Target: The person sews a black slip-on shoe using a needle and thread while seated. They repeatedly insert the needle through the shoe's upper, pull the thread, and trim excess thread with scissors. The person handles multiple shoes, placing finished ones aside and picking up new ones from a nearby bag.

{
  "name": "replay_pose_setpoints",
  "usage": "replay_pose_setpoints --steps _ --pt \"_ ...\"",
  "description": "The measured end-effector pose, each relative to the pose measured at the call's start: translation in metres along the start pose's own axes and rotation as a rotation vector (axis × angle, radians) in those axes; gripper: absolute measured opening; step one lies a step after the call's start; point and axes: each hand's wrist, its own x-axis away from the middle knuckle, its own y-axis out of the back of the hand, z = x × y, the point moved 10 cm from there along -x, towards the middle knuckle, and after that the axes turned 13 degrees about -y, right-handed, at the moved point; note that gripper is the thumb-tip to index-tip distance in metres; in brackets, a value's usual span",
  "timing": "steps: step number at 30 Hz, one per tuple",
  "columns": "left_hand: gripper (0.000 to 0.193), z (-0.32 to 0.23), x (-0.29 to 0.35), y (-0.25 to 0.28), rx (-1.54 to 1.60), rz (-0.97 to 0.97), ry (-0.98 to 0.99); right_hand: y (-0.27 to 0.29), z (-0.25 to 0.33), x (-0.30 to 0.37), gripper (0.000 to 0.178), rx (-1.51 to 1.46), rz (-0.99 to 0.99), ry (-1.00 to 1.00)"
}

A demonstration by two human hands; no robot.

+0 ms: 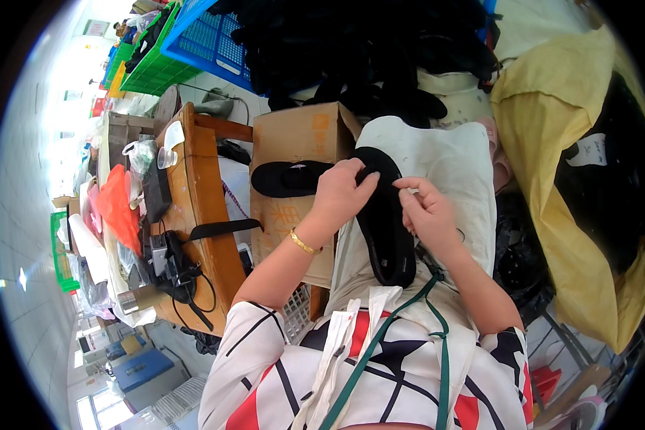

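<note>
One yellow sack (552,215) fills the right side, its opening showing dark contents. Two plastic crates stand at the top: one blue crate (204,39) and one green crate (150,68), the blue one heaped with black pieces. One wooden workbench (204,208) runs along the left, carrying one orange bag (115,211), cables and small tools. One cardboard box (294,136) stands between the bench and the lap. One white cloth (459,165) covers the lap.

Two black insoles are counted. The first black insole (387,229) lies on the white cloth at centre; its long axis runs roughly top to bottom in the head view, one rounded end pointing away from the person, the other toward the body. The second insole (287,179) lies on the cardboard box, long axis left to right.

The left hand (340,193) is closed on the far end of the first insole, fingers wrapped over its edge. The right hand (426,211) pinches its right edge. One gold bracelet (302,244) circles the left wrist.
</note>
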Motion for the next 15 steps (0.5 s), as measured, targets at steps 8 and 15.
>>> replay_pose_setpoints --steps 8,15 --pt "0.019 0.044 0.045 -0.025 0.802 -0.253 0.533 -0.033 0.006 -0.017 0.009 0.47 -0.049 0.123" --pt "0.02 0.044 0.045 -0.027 0.81 -0.254 0.546 -0.035 0.007 -0.021 0.01 0.649 -0.069 0.166"
